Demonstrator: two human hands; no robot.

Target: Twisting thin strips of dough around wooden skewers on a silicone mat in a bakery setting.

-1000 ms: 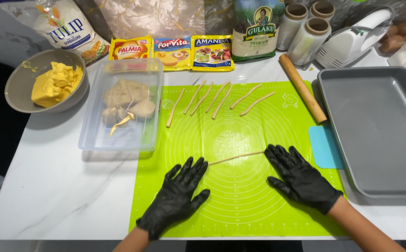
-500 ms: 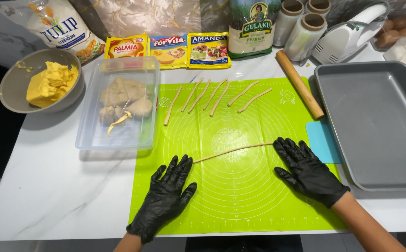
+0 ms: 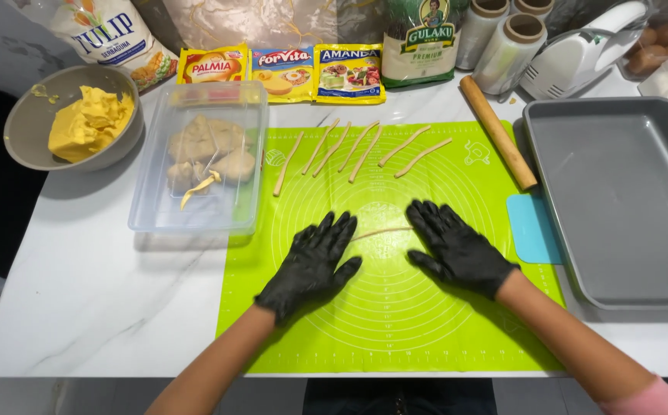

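While thin dough rope is pinned for rolling, left hand and right hand are pressed flat, unclenched, on green mat.

Closer together now than half a second ago: black-gloved left hand and black-gloved right hand, both drawn inward over the lime-green silicone mat. Covered at both ends, the thin pale dough rope, only its short middle stretch showing between the fingers.

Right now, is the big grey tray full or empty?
Empty. The grey tray at the right shows only its bare metal bottom; no dough strips lie in it.
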